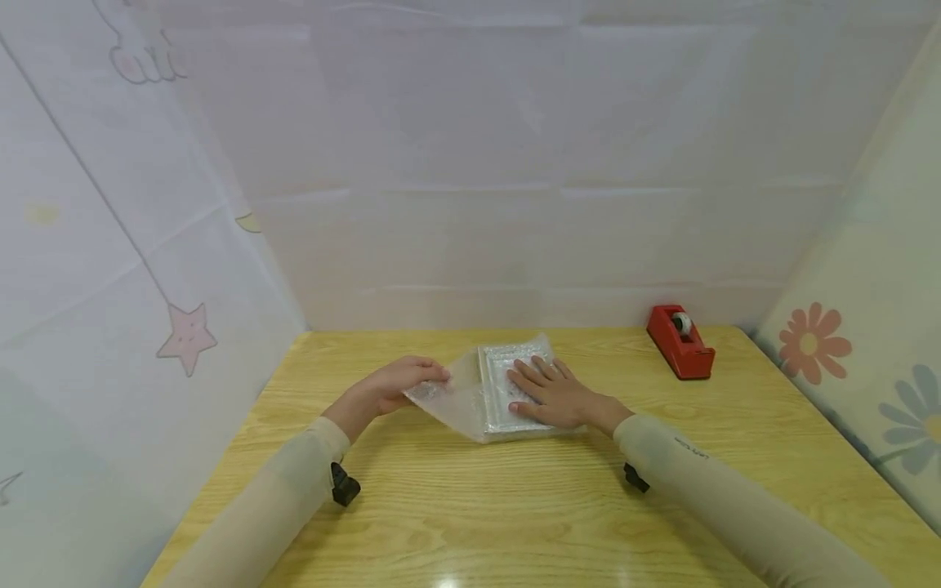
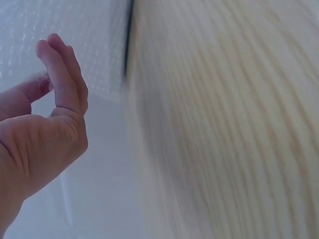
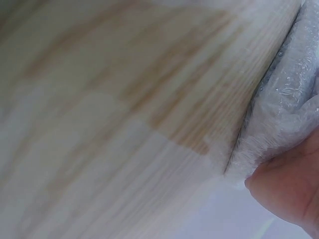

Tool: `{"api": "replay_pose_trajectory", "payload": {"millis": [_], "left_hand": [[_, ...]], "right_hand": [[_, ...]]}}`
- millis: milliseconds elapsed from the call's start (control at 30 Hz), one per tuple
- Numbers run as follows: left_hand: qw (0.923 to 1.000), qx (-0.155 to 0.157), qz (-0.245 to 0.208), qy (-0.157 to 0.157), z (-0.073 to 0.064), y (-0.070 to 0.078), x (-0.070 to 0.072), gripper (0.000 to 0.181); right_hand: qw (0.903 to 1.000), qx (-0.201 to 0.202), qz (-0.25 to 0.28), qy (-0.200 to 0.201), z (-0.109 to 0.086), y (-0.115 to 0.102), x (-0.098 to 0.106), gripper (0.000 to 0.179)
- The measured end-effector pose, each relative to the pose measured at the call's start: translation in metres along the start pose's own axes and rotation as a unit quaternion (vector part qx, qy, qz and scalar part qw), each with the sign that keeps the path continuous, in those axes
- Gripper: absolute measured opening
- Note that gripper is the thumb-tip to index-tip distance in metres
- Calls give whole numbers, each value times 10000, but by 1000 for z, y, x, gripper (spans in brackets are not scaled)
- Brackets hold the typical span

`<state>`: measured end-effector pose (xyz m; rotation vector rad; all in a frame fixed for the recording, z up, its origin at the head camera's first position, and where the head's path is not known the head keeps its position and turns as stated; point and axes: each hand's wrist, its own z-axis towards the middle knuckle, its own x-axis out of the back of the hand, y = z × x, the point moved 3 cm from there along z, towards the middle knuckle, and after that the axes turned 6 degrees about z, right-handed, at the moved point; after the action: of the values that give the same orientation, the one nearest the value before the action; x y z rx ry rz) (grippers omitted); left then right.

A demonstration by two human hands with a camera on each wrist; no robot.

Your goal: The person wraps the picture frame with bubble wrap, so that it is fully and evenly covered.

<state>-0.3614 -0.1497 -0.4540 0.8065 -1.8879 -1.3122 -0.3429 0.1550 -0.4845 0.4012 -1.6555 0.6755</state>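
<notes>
A white rectangular frame (image 1: 495,400) lies on the table under clear bubble wrap (image 1: 461,412). My right hand (image 1: 553,398) rests flat on its top with fingers spread. To the left, my left hand (image 1: 403,380) pinches the loose end of the wrap between thumb and fingers, lifting it off the table. In the left wrist view, the thumb and fingers (image 2: 62,74) meet near the edge of the bubble wrap (image 2: 94,55). The right wrist view has part of the right hand (image 3: 289,184) against the wrapped side (image 3: 286,99); its fingertips are out of that view.
A red tape dispenser (image 1: 680,343) with a roll of tape stands at the back right of the wooden table (image 1: 441,506). White sheets (image 1: 515,163) hang behind and at both sides, close to the table's edges.
</notes>
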Motion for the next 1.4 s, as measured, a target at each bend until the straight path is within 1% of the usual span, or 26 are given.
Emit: {"api": "replay_pose_trajectory", "payload": {"millis": [67, 133, 300, 467, 533, 633, 700, 767, 933, 1033, 1133, 1167, 1267, 1333, 1400], "left_hand": [[9988, 73, -478, -53, 5, 4, -6, 33], [9970, 116, -764, -41, 9, 8, -12, 35], [9945, 248, -1021, 42, 20, 15, -24, 37], [9898, 214, -1396, -161, 34, 19, -41, 39], [9869, 204, -1586, -211, 41, 19, -49, 36], [9833, 251, -1787, -227, 50, 19, -62, 26], [9827, 297, -1812, -220, 55, 19, -70, 20], [9827, 334, -1809, -231, 59, 19, -76, 16], [9843, 342, -1716, -221, 67, 20, -86, 19], [9865, 312, -1605, -131, 71, 18, -89, 20], [9902, 246, -1371, 48, 75, 16, -92, 20], [9919, 200, -1244, 124, 75, 16, -94, 20], [9970, 73, -628, 440, 73, 17, -96, 21], [9974, 23, -115, 706, 70, 20, -100, 23], [9944, 20, 384, 987, 67, 23, -104, 25]], "right_hand": [[10000, 11, -19, 8, -1, 1, 1, 79], [10000, 13, -30, 24, -2, 2, 1, 79], [10000, -53, 11, 26, -6, 4, 3, 79], [9999, -89, 112, 24, -9, 8, 2, 79], [9999, -109, 112, 10, -9, 9, 0, 79], [9999, -148, 45, -45, -9, 11, -4, 80], [9999, -85, -49, -18, -8, 12, -8, 82], [9999, -69, -90, -58, -7, 11, -8, 80], [10000, 0, -35, -24, -6, -1, 0, 72], [9999, 99, -18, 68, -7, -4, 2, 74], [9991, 376, 144, 154, -8, -4, 7, 79], [9980, 508, 323, 174, -9, -3, 9, 80], [9909, 1011, 870, 175, -10, -2, 15, 79], [9838, 1214, 1318, 65, -10, 1, 18, 71], [9698, 935, 2244, -185, -9, 8, 18, 67]]}}
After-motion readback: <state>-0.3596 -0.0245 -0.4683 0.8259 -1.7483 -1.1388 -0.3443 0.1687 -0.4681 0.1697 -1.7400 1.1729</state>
